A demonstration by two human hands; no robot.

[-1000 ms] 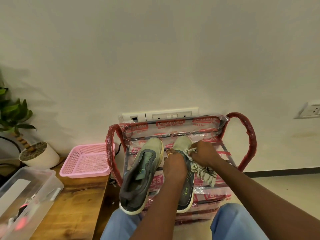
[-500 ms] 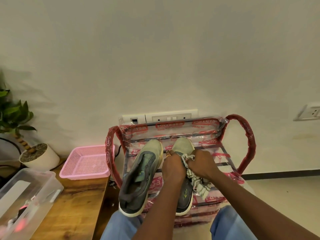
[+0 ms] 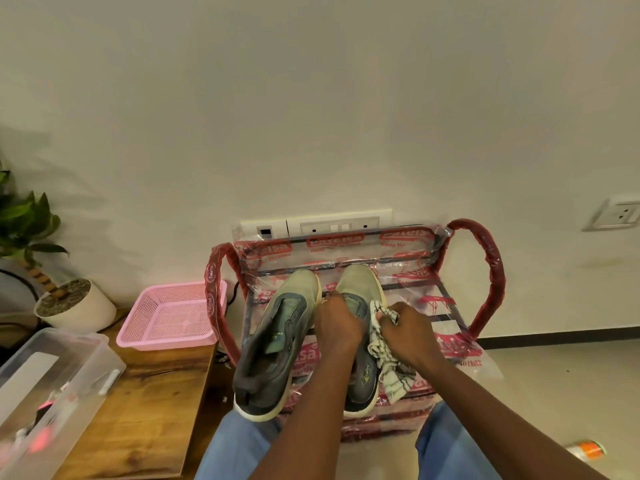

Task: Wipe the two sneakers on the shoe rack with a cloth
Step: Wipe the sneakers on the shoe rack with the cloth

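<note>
Two grey-green sneakers lie side by side, toes to the wall, on the top shelf of a plastic-wrapped red shoe rack (image 3: 491,271). The left sneaker (image 3: 277,341) is untouched. My left hand (image 3: 337,327) grips the right sneaker (image 3: 358,282) over its middle and hides much of it. My right hand (image 3: 408,327) holds a bunched white cloth with dark checks (image 3: 389,368) against the right sneaker's outer side, the loose end hanging toward the heel.
A wooden side table (image 3: 145,403) at the left carries a pink mesh basket (image 3: 169,317), a clear plastic box (image 3: 48,382) and a potted plant (image 3: 69,303). Wall sockets (image 3: 332,225) sit behind the rack. An orange object (image 3: 588,449) lies on the floor at the right.
My right hand with the cloth has slid from the right sneaker's toe area back along its outer side toward me. My left hand stayed on that sneaker.
</note>
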